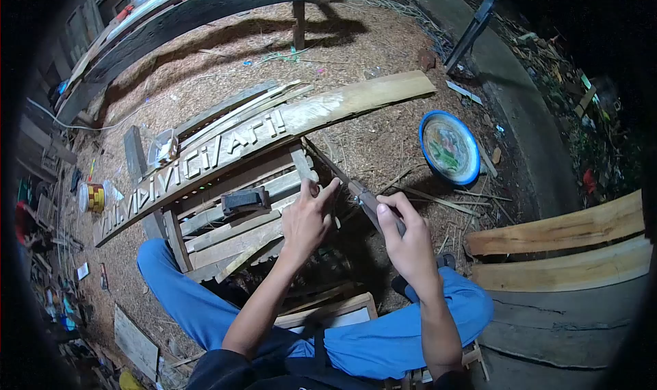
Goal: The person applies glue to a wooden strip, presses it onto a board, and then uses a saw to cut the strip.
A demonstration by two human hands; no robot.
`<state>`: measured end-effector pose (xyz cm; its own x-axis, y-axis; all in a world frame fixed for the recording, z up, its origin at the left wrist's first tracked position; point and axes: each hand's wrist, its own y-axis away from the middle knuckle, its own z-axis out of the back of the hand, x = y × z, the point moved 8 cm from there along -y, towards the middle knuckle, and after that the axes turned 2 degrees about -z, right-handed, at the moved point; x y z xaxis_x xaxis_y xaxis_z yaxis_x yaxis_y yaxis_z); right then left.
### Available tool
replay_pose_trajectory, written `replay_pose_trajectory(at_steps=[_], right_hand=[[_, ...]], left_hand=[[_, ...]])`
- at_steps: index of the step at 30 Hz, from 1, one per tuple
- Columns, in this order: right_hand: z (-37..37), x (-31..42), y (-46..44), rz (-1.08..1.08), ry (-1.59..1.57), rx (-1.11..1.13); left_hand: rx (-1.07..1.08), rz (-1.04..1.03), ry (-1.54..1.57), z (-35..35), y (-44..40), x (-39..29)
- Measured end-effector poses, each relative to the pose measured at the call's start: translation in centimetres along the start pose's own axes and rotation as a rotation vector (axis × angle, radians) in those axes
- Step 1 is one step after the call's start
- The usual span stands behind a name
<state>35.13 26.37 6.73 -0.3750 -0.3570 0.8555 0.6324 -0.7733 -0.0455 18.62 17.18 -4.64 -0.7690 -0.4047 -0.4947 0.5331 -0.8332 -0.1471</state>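
Note:
A long brown tool with a thin dark shaft (368,198) slants between my two hands. My right hand (409,243) is closed on its thicker wooden part, thumb and forefinger along it. My left hand (309,215) is beside the thin shaft, its forefinger stretched toward it and the fingers apart; no object shows in it. Beyond my hands lies a long board (308,120) with raised carved letters, pale at its right end. It rests across a slatted wooden stand (236,236). A dark block (244,201) sits on the slats left of my left hand.
A blue-rimmed round tray (475,159) lies on the ground to the right. Long planks (561,229) are at the lower right. A wooden bench (198,20) stands at the top left. A tub (92,197) and a small box (163,148) are near the board's left part.

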Motion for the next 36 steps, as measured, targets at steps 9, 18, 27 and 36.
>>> replay_pose_trajectory(at_steps=[9,18,27,36], right_hand=[[1.5,1.3,0.7,-0.001,0.033,0.059],[1.5,1.3,0.8,0.014,0.031,0.048],[2.0,1.7,1.0,0.001,0.063,0.05],[1.6,1.9,1.8,-0.034,0.061,0.094]], left_hand=[[-0.043,0.006,-0.055,0.8,0.1,-0.4],[-0.119,-0.182,-0.017,0.8,0.0,-0.9],[-0.079,-0.175,-0.002,0.7,-0.1,-0.8],[-0.082,-0.169,-0.043,0.9,-0.1,-0.8]])
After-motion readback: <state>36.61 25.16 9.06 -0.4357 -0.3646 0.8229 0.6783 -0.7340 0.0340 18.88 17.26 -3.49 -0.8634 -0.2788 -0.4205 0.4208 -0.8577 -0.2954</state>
